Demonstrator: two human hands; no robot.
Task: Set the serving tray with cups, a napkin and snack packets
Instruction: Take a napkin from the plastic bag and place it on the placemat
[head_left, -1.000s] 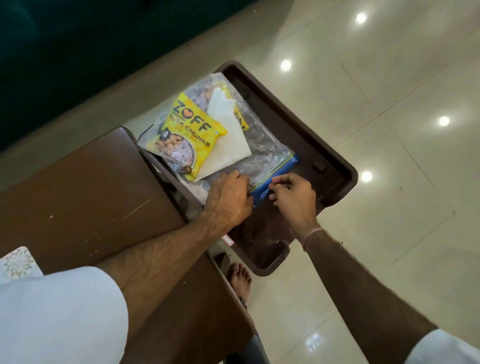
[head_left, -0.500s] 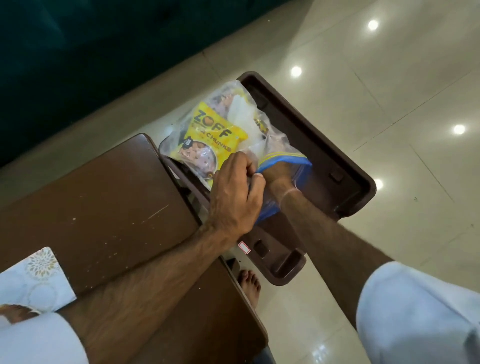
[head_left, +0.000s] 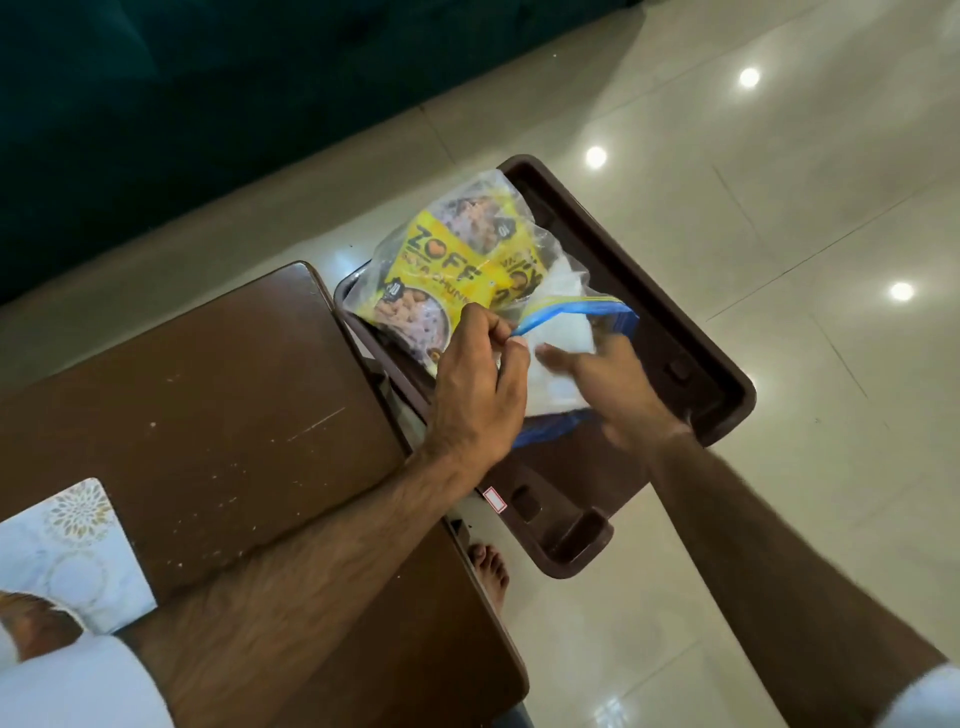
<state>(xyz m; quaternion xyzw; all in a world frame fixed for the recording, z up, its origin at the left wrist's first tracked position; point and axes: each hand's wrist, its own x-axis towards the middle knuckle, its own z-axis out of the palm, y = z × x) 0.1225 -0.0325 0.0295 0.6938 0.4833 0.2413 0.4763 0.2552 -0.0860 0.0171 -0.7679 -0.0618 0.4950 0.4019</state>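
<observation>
pinching the blue zip edge of a clear plastic bag (head_left: 524, 244), the left hand (head_left: 480, 384) has thumb and fingers closed narrowly on the near corner of the bag's mouth. the bag's mouth gapes toward the person, and the bag lies tilted over the far end of a dark brown serving tray (head_left: 670, 332), which juts off the edge of a brown wooden table (head_left: 208, 405) out over the pale tiled floor (head_left: 779, 208). inside the bag sit yellow snack packets (head_left: 447, 275) printed with "zoff" and, just beside them nearer the opening, a white napkin (head_left: 563, 338). the right hand (head_left: 608, 384) is blurred at the bag's mouth, fingers loosely spread against the napkin; whether it grips the napkin cannot be told. both forearms are bare, with white sleeves (head_left: 78, 680) at the bottom corners of the view. a patterned white card (head_left: 72, 551) lies on the near left of the table, and a bare foot (head_left: 488, 566) shows on the floor below the tray's near end.
</observation>
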